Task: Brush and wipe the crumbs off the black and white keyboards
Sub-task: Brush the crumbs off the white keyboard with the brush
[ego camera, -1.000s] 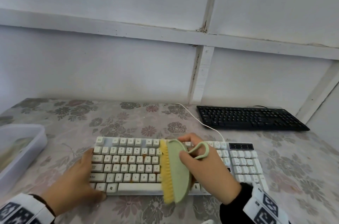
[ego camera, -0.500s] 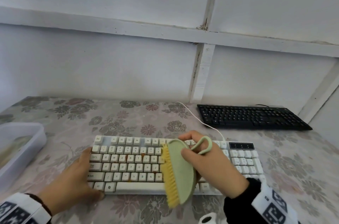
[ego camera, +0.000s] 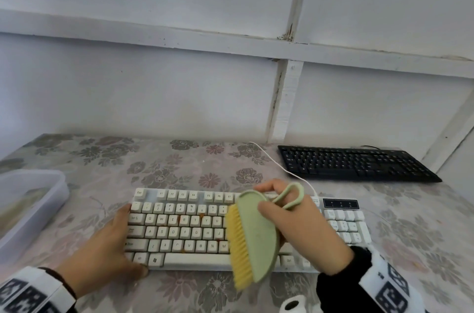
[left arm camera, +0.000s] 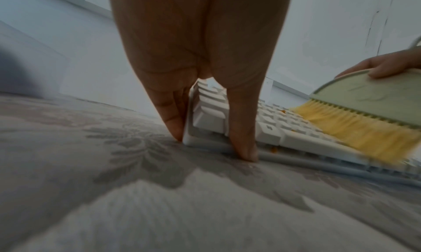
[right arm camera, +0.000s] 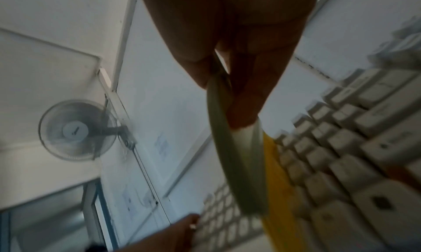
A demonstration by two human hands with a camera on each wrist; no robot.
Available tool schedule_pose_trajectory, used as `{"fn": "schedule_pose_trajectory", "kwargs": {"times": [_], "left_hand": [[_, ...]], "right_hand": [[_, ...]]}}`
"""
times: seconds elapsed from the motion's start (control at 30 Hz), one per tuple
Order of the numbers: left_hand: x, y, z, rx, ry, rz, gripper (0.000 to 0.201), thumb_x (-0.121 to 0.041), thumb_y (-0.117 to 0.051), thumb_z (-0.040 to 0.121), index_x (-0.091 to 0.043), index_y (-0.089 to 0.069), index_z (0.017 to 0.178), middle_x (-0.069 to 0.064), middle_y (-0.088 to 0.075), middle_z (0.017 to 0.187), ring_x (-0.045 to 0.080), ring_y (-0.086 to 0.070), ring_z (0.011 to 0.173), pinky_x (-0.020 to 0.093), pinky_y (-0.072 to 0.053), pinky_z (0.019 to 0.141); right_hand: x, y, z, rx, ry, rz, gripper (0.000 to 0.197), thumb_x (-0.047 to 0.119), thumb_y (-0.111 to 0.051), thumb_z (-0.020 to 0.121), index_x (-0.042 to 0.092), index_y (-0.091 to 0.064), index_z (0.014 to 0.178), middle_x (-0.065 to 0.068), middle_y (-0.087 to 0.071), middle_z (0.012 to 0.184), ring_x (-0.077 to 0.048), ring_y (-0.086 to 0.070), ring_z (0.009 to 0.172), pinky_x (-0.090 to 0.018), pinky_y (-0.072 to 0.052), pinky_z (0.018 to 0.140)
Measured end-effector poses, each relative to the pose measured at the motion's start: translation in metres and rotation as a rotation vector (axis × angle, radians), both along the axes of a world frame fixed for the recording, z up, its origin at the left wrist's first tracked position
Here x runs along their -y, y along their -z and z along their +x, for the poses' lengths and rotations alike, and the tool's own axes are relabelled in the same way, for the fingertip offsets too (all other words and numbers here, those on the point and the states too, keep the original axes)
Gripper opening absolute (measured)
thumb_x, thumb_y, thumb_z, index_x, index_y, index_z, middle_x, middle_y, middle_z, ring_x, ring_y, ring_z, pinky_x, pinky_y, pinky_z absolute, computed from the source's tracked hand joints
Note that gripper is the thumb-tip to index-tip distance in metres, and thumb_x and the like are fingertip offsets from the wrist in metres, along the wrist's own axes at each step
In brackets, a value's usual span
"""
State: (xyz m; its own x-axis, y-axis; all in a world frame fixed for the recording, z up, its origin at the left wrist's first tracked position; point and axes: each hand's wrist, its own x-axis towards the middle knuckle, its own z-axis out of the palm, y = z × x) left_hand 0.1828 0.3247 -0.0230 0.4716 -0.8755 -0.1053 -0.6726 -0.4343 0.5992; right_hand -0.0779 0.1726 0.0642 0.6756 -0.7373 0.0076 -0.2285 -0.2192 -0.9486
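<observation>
The white keyboard (ego camera: 179, 230) lies in front of me on the flowered tablecloth, with orange crumbs (ego camera: 183, 250) between its keys. My right hand (ego camera: 302, 233) grips a pale green brush (ego camera: 256, 233) with yellow bristles, held on edge over the keyboard's middle, bristles facing left. In the left wrist view the bristles (left arm camera: 355, 129) reach down to the keys. My left hand (ego camera: 120, 243) braces the keyboard's front left corner (left arm camera: 200, 137), straight fingers along the left edge and thumb at the front edge. The black keyboard (ego camera: 354, 162) sits at the back right.
A clear plastic container (ego camera: 30, 210) stands at the left edge of the table. A white cable (ego camera: 282, 166) runs from the white keyboard toward the wall. A small white object (ego camera: 292, 306) shows at the bottom edge. The white wall stands right behind the table.
The brush has shifted slightly to the right and toward the keyboard's front edge. The left hand has stayed at the corner.
</observation>
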Motion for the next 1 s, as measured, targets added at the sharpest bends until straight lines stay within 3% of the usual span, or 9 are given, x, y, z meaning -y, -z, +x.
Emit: {"fn": "schedule_pose_trajectory", "kwargs": {"times": [0.13,0.2,0.3,0.37,0.5,0.6,0.7,0.87,1.0], "left_hand": [[0.000,0.001,0.001,0.029,-0.002,0.021,0.124,-0.052,-0.069,0.029,-0.024,-0.015,0.137,-0.007,-0.048,0.117,0.009,-0.050,0.103,0.018,-0.039,0.078],[0.000,0.001,0.002,0.036,-0.003,0.028,0.124,-0.053,-0.068,0.029,-0.023,-0.014,0.137,-0.007,-0.048,0.116,0.009,-0.050,0.102,0.015,-0.037,0.076],[-0.001,-0.001,0.001,0.038,0.002,0.049,0.125,-0.054,-0.067,0.029,-0.023,-0.012,0.137,-0.007,-0.047,0.119,0.009,-0.049,0.104,0.017,-0.037,0.079],[-0.001,-0.001,0.000,0.030,-0.004,0.053,0.125,-0.054,-0.066,0.029,-0.023,-0.012,0.137,-0.007,-0.047,0.120,0.010,-0.049,0.105,0.019,-0.038,0.082],[0.000,-0.002,0.000,0.031,-0.011,0.072,0.129,-0.053,-0.067,0.029,-0.020,-0.010,0.140,-0.004,-0.046,0.124,0.012,-0.047,0.108,0.019,-0.036,0.084],[0.001,-0.001,-0.001,0.037,-0.025,0.065,0.122,-0.041,-0.078,0.038,-0.021,-0.012,0.138,-0.006,-0.045,0.116,0.011,-0.046,0.104,0.018,-0.035,0.077],[0.001,0.001,-0.001,0.047,-0.024,0.053,0.115,-0.033,-0.084,0.046,-0.023,-0.013,0.136,-0.008,-0.046,0.113,0.009,-0.047,0.102,0.015,-0.034,0.073],[0.000,-0.003,-0.002,0.017,-0.014,0.045,0.114,-0.036,-0.081,0.043,-0.023,-0.015,0.136,-0.007,-0.047,0.116,0.010,-0.048,0.102,0.014,-0.035,0.075],[0.000,-0.006,-0.006,0.013,-0.007,0.016,0.113,-0.037,-0.080,0.037,-0.025,-0.019,0.131,-0.010,-0.047,0.112,0.008,-0.048,0.101,0.009,-0.035,0.072]], "right_hand": [[0.001,-0.009,0.010,0.181,0.070,-0.066,0.021,0.012,-0.051,0.094,0.028,-0.056,0.106,0.000,-0.069,0.081,-0.010,-0.067,0.063,-0.024,-0.053,0.047],[-0.002,-0.002,0.017,0.200,0.068,-0.088,0.023,0.016,-0.050,0.095,0.032,-0.052,0.112,-0.004,-0.071,0.090,-0.017,-0.071,0.073,-0.034,-0.058,0.053],[-0.007,0.010,0.020,0.080,0.052,-0.139,0.020,0.021,-0.049,0.096,0.034,-0.051,0.111,-0.006,-0.071,0.089,-0.030,-0.068,0.074,-0.049,-0.057,0.058],[-0.010,0.013,0.017,0.017,-0.005,-0.096,0.020,0.018,-0.048,0.095,0.032,-0.051,0.109,-0.006,-0.070,0.086,-0.032,-0.067,0.072,-0.045,-0.058,0.058],[-0.007,0.005,0.010,-0.038,-0.073,0.040,0.018,0.011,-0.050,0.090,0.023,-0.059,0.101,0.000,-0.060,0.067,-0.009,-0.057,0.051,-0.022,-0.046,0.043],[-0.002,0.000,0.010,0.101,0.018,0.008,0.019,0.010,-0.052,0.091,0.025,-0.061,0.099,0.001,-0.063,0.068,-0.013,-0.059,0.058,-0.023,-0.047,0.047],[-0.003,0.004,0.014,0.222,0.080,-0.032,0.023,0.012,-0.051,0.094,0.030,-0.056,0.108,0.000,-0.072,0.085,-0.015,-0.069,0.070,-0.025,-0.053,0.052],[-0.011,0.015,0.013,0.042,-0.045,-0.058,0.020,0.018,-0.048,0.095,0.034,-0.054,0.106,-0.007,-0.071,0.086,-0.025,-0.064,0.065,-0.028,-0.052,0.053],[-0.004,0.008,0.011,0.086,0.002,-0.033,0.018,0.015,-0.051,0.092,0.028,-0.060,0.099,-0.006,-0.064,0.073,-0.014,-0.056,0.059,-0.027,-0.046,0.050]]}}
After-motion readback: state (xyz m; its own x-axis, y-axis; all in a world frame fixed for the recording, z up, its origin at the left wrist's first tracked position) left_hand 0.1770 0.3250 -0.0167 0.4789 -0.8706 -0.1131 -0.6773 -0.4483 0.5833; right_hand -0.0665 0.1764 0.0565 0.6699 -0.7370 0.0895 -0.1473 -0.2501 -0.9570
